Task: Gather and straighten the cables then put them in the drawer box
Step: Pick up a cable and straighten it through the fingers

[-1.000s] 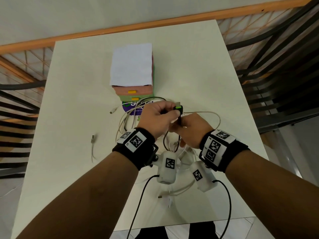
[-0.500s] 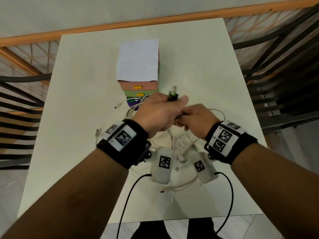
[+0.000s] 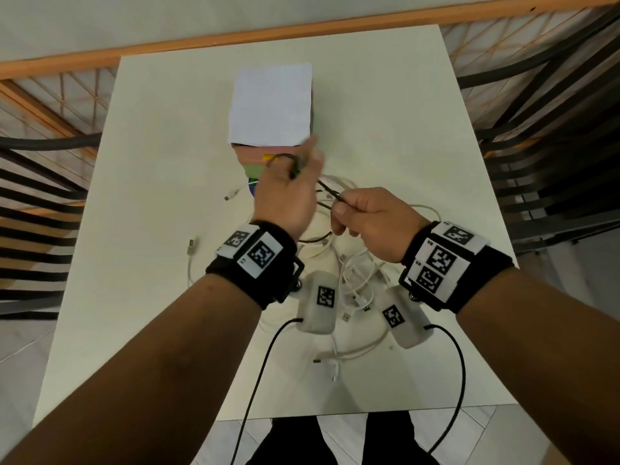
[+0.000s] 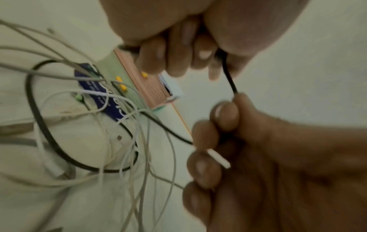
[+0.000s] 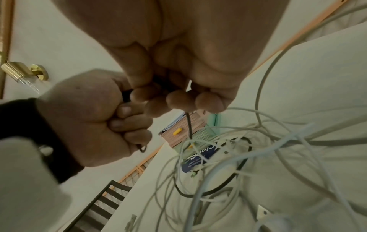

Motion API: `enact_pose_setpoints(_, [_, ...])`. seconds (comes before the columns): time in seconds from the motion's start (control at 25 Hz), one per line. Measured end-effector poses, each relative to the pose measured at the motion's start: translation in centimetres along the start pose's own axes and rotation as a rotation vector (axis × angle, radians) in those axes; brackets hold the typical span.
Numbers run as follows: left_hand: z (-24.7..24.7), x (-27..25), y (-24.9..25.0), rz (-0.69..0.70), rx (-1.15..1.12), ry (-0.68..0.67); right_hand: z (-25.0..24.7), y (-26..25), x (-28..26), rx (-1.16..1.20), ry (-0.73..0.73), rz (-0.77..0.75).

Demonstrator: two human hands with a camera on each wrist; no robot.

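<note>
A black cable runs taut between my two hands above the white table. My left hand grips one end, with the cable looped over its fingers, just in front of the drawer box. My right hand pinches the cable a short way along and also holds a white cable end. The rest of the black cable lies looped on the table among several tangled white cables. The box's pink and green drawers with yellow knobs look shut.
A blue packet lies at the foot of the box. One loose white cable lies apart to the left, and another plug left of the packet. Dark railings flank the table on both sides; its near edge is below my wrists.
My left hand has moved forward towards the drawer box and the hands have come apart, drawing the black cable out between them. The green-and-black plug in my left hand is no longer visible.
</note>
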State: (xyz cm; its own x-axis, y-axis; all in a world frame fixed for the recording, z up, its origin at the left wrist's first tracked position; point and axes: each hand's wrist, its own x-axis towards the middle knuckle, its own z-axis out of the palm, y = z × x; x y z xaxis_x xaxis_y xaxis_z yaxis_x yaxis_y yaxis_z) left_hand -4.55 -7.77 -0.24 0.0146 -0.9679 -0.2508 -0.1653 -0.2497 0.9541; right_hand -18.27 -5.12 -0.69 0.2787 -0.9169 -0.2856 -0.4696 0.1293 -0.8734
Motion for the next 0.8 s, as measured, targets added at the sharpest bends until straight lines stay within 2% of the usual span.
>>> enact_pose_setpoints(0.04, [-0.1,0.2,-0.3,-0.015,-0.009,0.029,0.0,-0.1,-0.1,-0.003,0.021,0.001])
enact_pose_setpoints(0.12, [0.1,-0.7,-0.7,-0.004,0.047,-0.144,0.1,-0.3,-0.3,0.033,0.037,-0.012])
enact_pose_setpoints(0.16, [0.1,-0.9,-1.0,0.035,0.055,-0.167,0.2,-0.3,-0.3,0.063,0.033,-0.023])
enact_pose_setpoints(0.28, [-0.3,-0.7,-0.7,0.015,-0.042,0.071,0.6,0.2,-0.4,0.045,0.040,-0.012])
enact_pose_setpoints(0.32, [-0.5,-0.7,-0.7,0.002,-0.031,0.042,0.7,0.3,-0.4,0.038,0.045,-0.011])
enact_pose_setpoints(0.4, [-0.4,-1.3,-1.0,0.053,0.049,-0.117,0.8,-0.1,-0.6,0.050,0.041,-0.027])
enact_pose_setpoints(0.44, [-0.4,-1.5,-1.0,0.083,0.055,-0.100,1.0,-0.2,-0.6,0.045,0.035,-0.032])
enact_pose_setpoints(0.52, [-0.6,-1.3,-0.6,0.068,-0.018,0.070,1.1,-0.3,-0.6,-0.018,0.043,-0.018])
enact_pose_setpoints(0.56, [-0.8,-1.1,-0.8,0.077,-0.028,0.098,1.2,-0.3,-0.6,-0.041,0.052,-0.005])
enact_pose_setpoints(0.68, [-0.9,-1.4,-1.1,0.158,0.089,-0.111,1.3,-0.6,-0.8,0.029,0.055,-0.009])
enact_pose_setpoints(0.8, [-1.4,-1.4,-1.0,0.147,-0.027,0.052,1.4,-0.5,-0.6,-0.010,0.086,-0.007])
